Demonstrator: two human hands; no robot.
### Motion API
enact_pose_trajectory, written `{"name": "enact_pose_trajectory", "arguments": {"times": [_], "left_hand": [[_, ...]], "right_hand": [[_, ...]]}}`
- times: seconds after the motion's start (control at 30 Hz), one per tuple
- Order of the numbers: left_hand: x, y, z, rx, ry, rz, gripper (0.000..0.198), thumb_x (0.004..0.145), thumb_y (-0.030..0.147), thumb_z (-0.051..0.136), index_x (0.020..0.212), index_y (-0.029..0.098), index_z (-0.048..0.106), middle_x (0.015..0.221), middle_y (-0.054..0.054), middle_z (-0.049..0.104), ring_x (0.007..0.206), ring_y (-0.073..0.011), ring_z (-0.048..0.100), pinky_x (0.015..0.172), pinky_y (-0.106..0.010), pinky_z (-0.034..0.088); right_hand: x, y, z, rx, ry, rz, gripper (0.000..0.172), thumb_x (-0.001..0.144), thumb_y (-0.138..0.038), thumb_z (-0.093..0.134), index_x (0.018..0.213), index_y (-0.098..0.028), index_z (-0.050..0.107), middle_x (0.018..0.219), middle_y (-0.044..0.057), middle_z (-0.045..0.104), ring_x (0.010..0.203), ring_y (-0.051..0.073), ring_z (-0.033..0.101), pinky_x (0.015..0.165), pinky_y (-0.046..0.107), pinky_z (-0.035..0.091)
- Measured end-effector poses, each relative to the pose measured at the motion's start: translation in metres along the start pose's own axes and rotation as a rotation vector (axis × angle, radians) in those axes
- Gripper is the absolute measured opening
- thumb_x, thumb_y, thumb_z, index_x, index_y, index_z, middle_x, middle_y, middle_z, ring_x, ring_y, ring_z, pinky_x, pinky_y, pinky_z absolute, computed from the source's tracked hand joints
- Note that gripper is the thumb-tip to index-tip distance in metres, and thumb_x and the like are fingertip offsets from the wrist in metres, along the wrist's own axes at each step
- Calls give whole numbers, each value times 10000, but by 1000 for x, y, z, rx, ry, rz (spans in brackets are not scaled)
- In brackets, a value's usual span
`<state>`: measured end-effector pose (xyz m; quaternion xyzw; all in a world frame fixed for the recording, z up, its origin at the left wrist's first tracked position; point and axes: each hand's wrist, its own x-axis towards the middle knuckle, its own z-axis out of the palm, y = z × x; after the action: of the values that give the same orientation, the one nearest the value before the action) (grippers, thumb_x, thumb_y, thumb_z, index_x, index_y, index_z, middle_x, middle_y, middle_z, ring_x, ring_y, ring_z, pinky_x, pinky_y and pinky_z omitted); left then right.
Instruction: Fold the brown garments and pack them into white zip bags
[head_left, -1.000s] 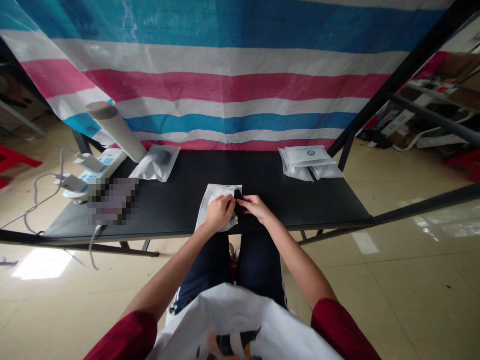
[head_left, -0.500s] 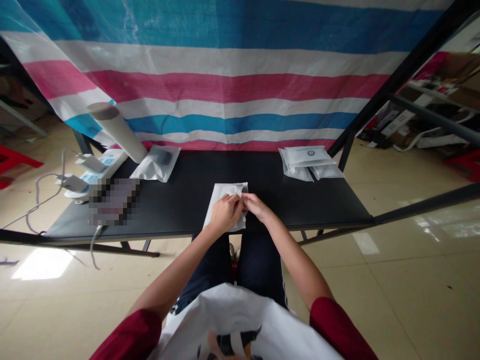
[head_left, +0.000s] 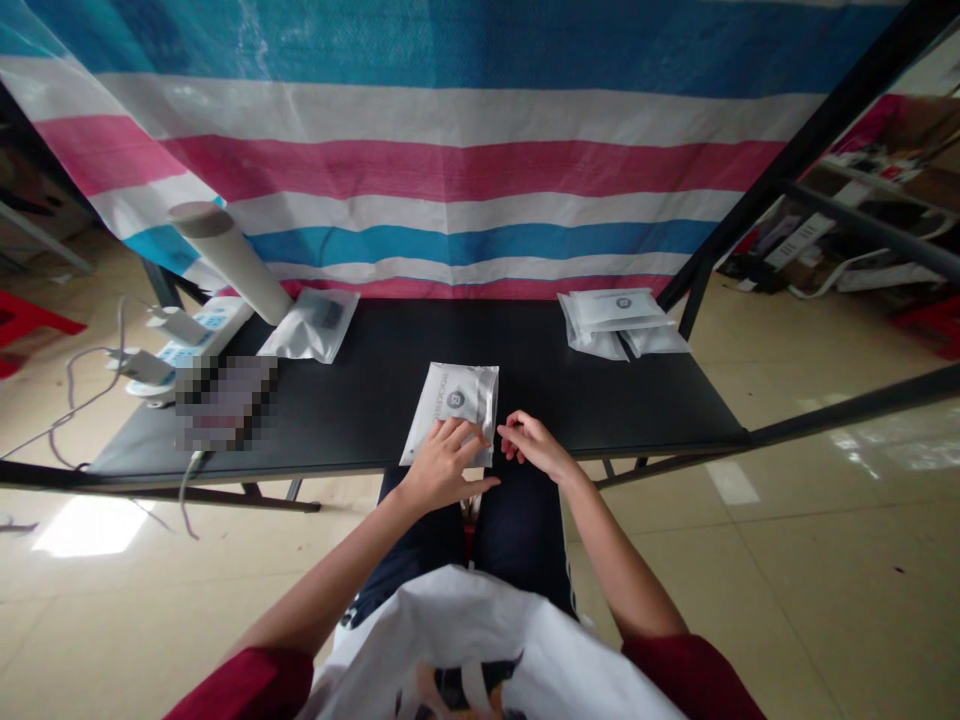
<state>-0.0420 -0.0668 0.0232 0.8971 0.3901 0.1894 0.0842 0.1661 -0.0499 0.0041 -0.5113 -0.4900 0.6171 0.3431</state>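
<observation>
A frosted plastic pouch [head_left: 457, 385] with grey lettering and a round dark logo lies flat at the front edge of the black table [head_left: 525, 335]. My left hand [head_left: 448, 462] rests over the pouch's near part, its fingers spread across the plastic and the thumb stretched toward the right. Just off the pouch's right edge is my right hand [head_left: 529, 440], fingers loosely curled and apart, with nothing visible in them. What lies inside the pouch cannot be made out clearly.
Several similar pouches [head_left: 619, 310] are stacked at the back right. Toward the left are another pouch [head_left: 319, 325], a pale cylindrical bottle [head_left: 232, 262], a power strip [head_left: 199, 345] with plugs, and a blurred-out device [head_left: 227, 400] on a cable. A striped sheet [head_left: 450, 165] hangs behind.
Both hands have come apart from the pouch's right edge. My right hand has moved right and off it; my left has slid down and opened, uncovering the logo.
</observation>
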Motion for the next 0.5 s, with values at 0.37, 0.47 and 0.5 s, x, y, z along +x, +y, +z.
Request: {"name": "enact_pose_trajectory", "arguments": {"times": [0.37,0.47,0.5], "left_hand": [[-8,3,14,-90,-67,73,334,998,206,367,958,185,698,948,-73,694,881,-172,621,807,-286,497],[-10,5,18,-123,19,84,311,988,177,384,992,168,694,917,-74,696,851,-164,625,783,-273,513],[-10,6,19,-136,61,92,298,984,170,395,993,165,693,911,-71,699,841,-160,625,771,-269,517]], "right_hand": [[-2,23,24,141,-29,-60,418,701,-449,743,759,-249,382,567,-73,566,502,122,553,500,238,434],[5,24,24,167,-1,-82,432,690,-417,736,764,-251,345,604,-74,575,503,116,550,524,251,463],[9,23,24,168,14,-100,423,689,-402,731,768,-249,344,617,-76,572,508,110,543,525,246,462]]}}
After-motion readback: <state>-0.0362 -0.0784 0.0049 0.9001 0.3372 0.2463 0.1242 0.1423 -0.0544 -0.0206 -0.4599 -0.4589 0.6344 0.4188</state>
